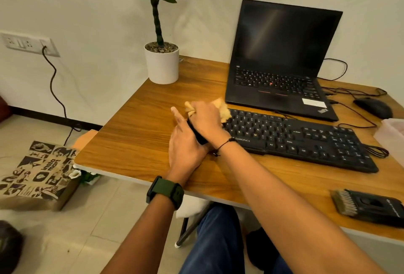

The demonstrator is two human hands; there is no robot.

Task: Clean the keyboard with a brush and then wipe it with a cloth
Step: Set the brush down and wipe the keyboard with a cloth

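Observation:
A black Zebronics keyboard (306,140) lies across the wooden desk (140,129) in front of a laptop. My right hand (207,120) grips a crumpled yellow cloth (224,109) and holds it on the keyboard's far left corner. Just left of it, my left hand (185,144) lies against the keyboard's left end with its index finger straight; its thumb is hidden under my right hand. A black brush (371,208) with pale bristles lies on the desk near the front right edge, apart from both hands.
An open black laptop (282,59) stands behind the keyboard. A black mouse (373,107) and cables lie at the right, beside a translucent box (393,134). A white plant pot (162,64) occupies the back left corner. A printed paper bag (37,173) sits on the floor.

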